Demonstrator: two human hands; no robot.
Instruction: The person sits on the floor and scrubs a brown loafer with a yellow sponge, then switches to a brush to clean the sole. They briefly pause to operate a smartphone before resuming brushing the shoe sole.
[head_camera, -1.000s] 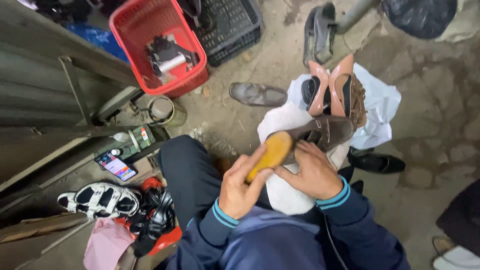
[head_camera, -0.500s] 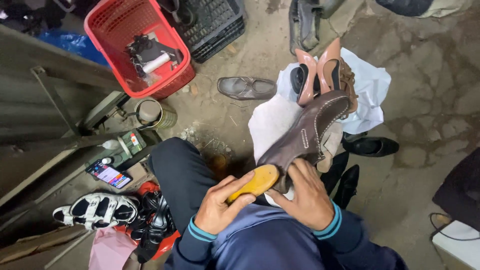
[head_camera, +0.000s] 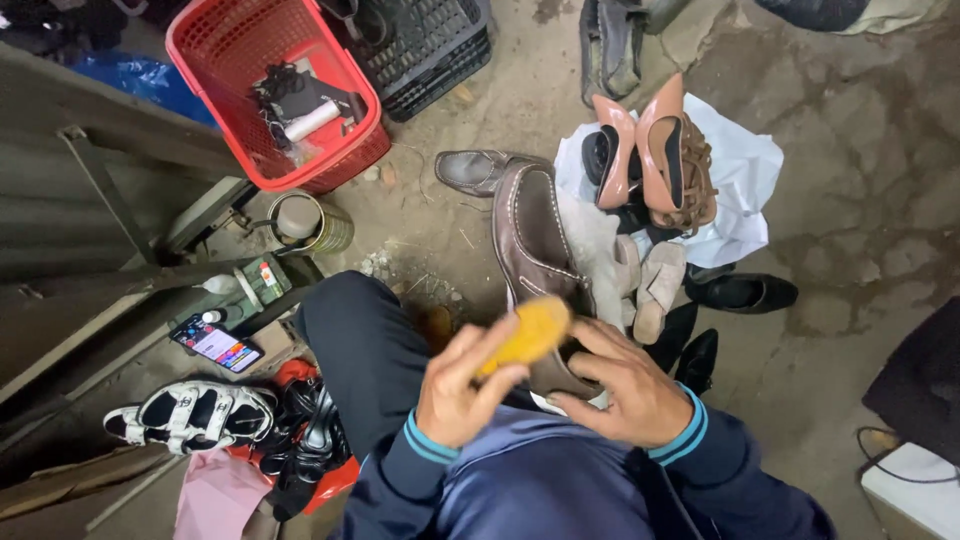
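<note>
We have the brown shoe (head_camera: 540, 240) propped over our lap, toe pointing away from us. Our left hand (head_camera: 462, 385) is curled around a yellow brush (head_camera: 527, 335), thumb and fingers pinching its wooden back, and the brush sits against the shoe's heel end. Our right hand (head_camera: 625, 385) cups that heel end from the other side, fingers wrapped and closed on it.

We judge the shoe light, with soft leather that gives under pressure, so the firmer heel and sole are the places to grip; a polished upper may be slick. The brush looks rigid and easy to hold by its back.

Beyond the shoe's toe and to its left, a red basket (head_camera: 345, 75) holds dark odds and ends and a pale roll. A black crate (head_camera: 440, 45) sits just right of the basket, with dark footwear in it. Between basket and shoe stands a tin can (head_camera: 305, 222); we cannot tell its contents.
</note>
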